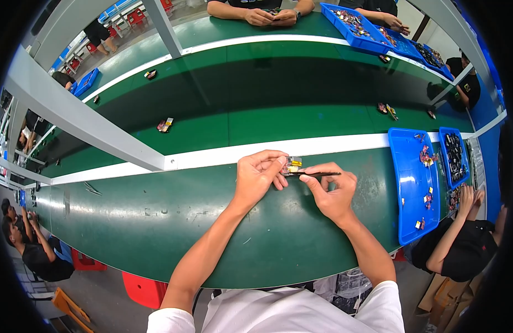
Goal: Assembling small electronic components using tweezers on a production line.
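Note:
Above the green bench, my left hand (260, 176) pinches a small electronic assembly (293, 163) with a yellow part and a clear or silvery part. Its lower side is partly hidden by my fingers. My right hand (333, 193) is closed on slim black tweezers (323, 173), held nearly level between thumb and forefinger. The tweezers' tip reaches the near edge of the assembly; exactly what it touches is too small to tell.
Right of my hands lies a blue tray (402, 191) with several small assemblies, beside a smaller blue bin (455, 176) of black parts. A green conveyor (256, 116) beyond the white rail (229, 154) carries scattered assemblies (164, 125). A grey post (90, 111) slants at left. Co-workers sit around.

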Available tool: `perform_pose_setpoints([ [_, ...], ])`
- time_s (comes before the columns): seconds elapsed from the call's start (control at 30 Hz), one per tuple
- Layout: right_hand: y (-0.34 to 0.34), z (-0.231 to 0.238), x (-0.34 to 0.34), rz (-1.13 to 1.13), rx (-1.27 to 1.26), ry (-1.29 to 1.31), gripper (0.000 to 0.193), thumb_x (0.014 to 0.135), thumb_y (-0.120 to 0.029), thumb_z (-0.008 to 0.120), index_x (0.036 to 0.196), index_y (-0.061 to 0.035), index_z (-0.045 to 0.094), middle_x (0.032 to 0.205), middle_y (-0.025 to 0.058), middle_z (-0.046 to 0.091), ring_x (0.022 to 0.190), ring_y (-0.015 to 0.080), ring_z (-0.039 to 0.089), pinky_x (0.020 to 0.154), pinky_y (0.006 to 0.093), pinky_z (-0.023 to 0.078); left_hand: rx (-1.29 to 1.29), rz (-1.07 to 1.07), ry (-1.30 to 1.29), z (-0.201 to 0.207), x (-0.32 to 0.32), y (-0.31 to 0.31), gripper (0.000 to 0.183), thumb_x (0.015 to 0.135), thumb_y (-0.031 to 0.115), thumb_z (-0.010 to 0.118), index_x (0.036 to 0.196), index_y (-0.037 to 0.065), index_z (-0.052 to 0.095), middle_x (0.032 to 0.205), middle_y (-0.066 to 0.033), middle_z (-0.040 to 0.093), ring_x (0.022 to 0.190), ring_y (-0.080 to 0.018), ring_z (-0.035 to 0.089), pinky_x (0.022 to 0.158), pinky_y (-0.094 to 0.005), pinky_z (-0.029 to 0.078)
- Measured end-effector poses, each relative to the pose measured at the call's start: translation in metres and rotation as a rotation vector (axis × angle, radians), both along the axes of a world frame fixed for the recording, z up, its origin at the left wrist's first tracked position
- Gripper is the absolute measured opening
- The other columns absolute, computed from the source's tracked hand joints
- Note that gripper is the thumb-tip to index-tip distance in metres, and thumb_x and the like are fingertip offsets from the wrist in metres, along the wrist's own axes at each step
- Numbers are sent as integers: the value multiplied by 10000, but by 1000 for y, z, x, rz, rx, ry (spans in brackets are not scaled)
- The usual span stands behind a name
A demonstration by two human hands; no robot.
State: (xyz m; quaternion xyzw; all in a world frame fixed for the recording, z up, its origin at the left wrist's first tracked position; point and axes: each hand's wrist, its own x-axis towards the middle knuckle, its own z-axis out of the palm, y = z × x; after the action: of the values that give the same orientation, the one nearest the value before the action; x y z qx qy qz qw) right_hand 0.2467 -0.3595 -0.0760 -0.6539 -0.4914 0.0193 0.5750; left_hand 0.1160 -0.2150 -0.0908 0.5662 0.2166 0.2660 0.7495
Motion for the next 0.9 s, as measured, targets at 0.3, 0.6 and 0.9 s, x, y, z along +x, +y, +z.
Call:
perform_pose_setpoints([
  [0.3, 2, -1, 0, -5, 79, -188, 125, 769, -56, 832, 848, -89, 741, 833, -8, 778, 377, 69, 358, 450, 251, 285, -23, 20, 66, 1, 4, 0, 234, 975, 87, 631, 1085, -113, 678, 824, -174, 713, 593, -193, 693, 523, -268, 571],
  [0.6, 1, 1, 0, -9, 80, -214, 112, 770, -34, 817, 838, -86, 745, 829, -17, 776, 380, 74, 379, 451, 255, 294, 38, -14, 110, 4, 5, -4, 240, 925, 23, 689, 1129, -103, 668, 827, -129, 727, 632, -141, 678, 568, -256, 561],
  [0.9, 4, 2, 1, 8, 89, -351, 136, 741, -4, 811, 828, -83, 743, 826, -6, 774, 392, 103, 419, 448, 261, 313, 99, 67, 175, 7, 7, -10, 218, 902, -2, 703, 1095, -98, 672, 786, -100, 716, 592, -109, 655, 557, -248, 553],
])
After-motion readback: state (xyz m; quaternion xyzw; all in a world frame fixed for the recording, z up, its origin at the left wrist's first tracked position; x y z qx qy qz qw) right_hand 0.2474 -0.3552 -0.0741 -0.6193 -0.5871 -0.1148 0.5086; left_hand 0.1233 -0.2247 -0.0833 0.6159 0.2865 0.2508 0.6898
